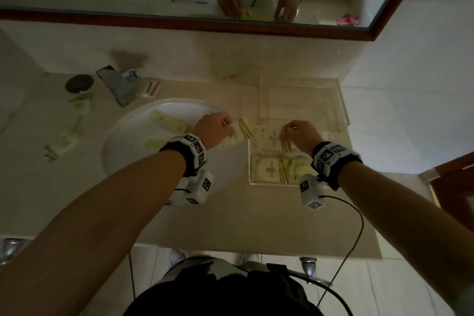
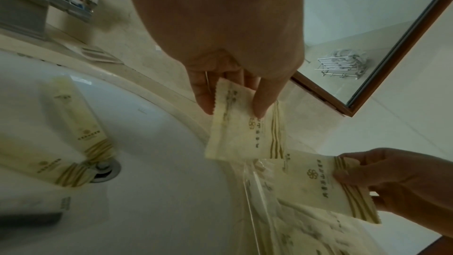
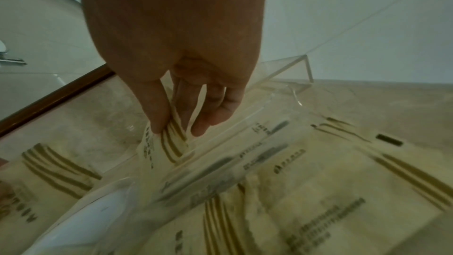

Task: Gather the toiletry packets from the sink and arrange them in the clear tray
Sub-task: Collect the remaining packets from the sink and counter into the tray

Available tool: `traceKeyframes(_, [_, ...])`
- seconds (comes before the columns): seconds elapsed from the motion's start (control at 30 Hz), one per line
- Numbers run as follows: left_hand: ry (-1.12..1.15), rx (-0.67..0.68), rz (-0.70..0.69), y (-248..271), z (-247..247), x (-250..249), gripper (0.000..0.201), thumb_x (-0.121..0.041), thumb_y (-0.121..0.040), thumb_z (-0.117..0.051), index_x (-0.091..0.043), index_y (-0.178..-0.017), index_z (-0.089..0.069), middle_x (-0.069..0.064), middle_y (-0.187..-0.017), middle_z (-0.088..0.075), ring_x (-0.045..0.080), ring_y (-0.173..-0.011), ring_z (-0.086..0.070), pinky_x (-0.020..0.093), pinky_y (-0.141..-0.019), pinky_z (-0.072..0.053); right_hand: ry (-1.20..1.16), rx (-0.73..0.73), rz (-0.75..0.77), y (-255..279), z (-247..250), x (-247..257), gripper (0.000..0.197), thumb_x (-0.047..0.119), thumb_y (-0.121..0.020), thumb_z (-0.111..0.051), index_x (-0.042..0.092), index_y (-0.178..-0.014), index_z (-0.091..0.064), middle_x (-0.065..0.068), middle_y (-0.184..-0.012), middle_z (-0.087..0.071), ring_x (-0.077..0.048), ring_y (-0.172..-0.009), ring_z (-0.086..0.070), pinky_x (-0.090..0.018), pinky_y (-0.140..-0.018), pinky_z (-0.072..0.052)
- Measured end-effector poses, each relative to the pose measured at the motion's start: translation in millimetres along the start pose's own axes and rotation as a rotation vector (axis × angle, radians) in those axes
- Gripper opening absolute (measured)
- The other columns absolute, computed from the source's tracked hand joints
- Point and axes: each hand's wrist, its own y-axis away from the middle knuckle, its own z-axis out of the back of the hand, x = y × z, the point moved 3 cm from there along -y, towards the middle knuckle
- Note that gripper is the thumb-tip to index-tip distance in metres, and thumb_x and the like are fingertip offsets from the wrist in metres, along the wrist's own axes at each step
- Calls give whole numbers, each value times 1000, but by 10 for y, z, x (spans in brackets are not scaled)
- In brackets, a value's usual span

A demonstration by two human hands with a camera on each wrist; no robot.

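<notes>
My left hand [image 1: 218, 128] pinches a cream toiletry packet [image 1: 237, 134] with gold stripes, held between the sink and the tray; its thumb and fingers [image 2: 203, 96] clamp the packet [image 2: 245, 133] at its top edge. My right hand [image 1: 297, 133] pinches a second cream packet [image 1: 270, 140] by its striped end over the clear tray [image 1: 341, 115]. In the right wrist view its fingertips [image 3: 157, 123] grip that packet [image 3: 161, 148] above packets lying in the tray [image 3: 306, 191]. Two long packets [image 1: 168, 122] remain in the white sink [image 1: 123, 141].
A chrome tap [image 1: 120, 84] stands behind the sink, with a small box [image 1: 151, 87] beside it. Several loose packets [image 1: 66, 136] and a dark round item [image 1: 79, 82] lie on the counter at left. A framed mirror [image 1: 256, 23] runs above.
</notes>
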Motion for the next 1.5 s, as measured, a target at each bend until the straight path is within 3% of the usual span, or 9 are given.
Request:
traceKeyframes(0.2, [-13, -18, 12, -29, -116, -57, 7, -27, -82, -63, -21, -84, -60, 7, -88, -72, 25, -81, -65, 36, -74, -51, -132, 72, -51, -13, -53, -184, 10, 15, -83, -69, 8, -83, -62, -1, -65, -52, -14, -58, -45, -24, -54, -37])
traceKeyframes(0.6, [-20, -7, 21, -81, -180, -7, 12, -25, -82, -64, -14, -86, -64, 9, -84, -71, 28, -80, -65, 38, -74, -51, -393, 84, -160, -110, -203, -184, 10, 11, -88, -64, 7, -96, -62, -6, -85, -60, -15, -72, -55, -22, -56, -42])
traceKeyframes(0.77, [-10, -16, 30, -135, -146, -2, 8, -26, -81, -64, -19, -83, -62, 6, -84, -71, 26, -79, -64, 39, -75, -52, -451, 94, -205, -152, -151, -215, 11, 10, -89, -63, 8, -79, -58, -7, -84, -60, -16, -72, -56, -24, -55, -44])
traceKeyframes(0.9, [-16, -13, 27, -164, -157, -18, 5, -28, -81, -64, -24, -81, -60, 2, -85, -70, 23, -80, -64, 31, -70, -48, -291, 105, -178, -175, -211, -252, 8, 16, -87, -66, 11, -92, -61, -1, -78, -57, -14, -69, -53, -23, -55, -41])
traceKeyframes(1.03, [7, -11, 28, -170, -169, -42, 6, -27, -81, -65, -23, -81, -61, 4, -87, -72, 22, -81, -65, 33, -74, -50, 8, 112, -99, -195, -275, -225, 18, 25, -84, -68, 12, -76, -57, -4, -79, -57, -23, -79, -56, -28, -68, -47])
traceKeyframes(1.13, [17, -3, 19, -180, -185, -71, 10, -27, -81, -66, -20, -86, -64, 5, -90, -72, 22, -82, -65, 34, -76, -51, 311, 44, -97, -152, -233, -189, 43, 41, -83, -66, 11, -112, -55, -8, -104, -59, -28, -100, -59, -36, -85, -50])
traceKeyframes(1.23, [43, 25, 12, -207, -215, -121, 17, -27, -82, -67, -15, -94, -66, 6, -92, -71, 23, -85, -65, 35, -79, -51, 504, -19, -79, -118, -149, -154, 60, 51, -81, -65, 14, -125, -47, -9, -115, -61, -31, -105, -59, -39, -87, -51])
traceKeyframes(1.33, [46, 64, -10, -239, -275, -226, 20, -26, -83, -67, -13, -98, -66, 6, -93, -69, 23, -86, -63, 34, -80, -50, 334, -30, -4, -126, -70, -152, 48, 42, -83, -67, 17, -120, -51, -4, -108, -62, -24, -96, -60, -33, -81, -49])
traceKeyframes(1.5, [55, 111, -76, -292, -457, -491, 19, -25, -86, -65, -11, -98, -66, 12, -94, -70, 25, -83, -63, 40, -82, -52, -281, 193, 61, -56, 4, -30, 38, 7, -80, -70, 12, -116, -57, 0, -91, -62, -16, -82, -57, -24, -67, -44])
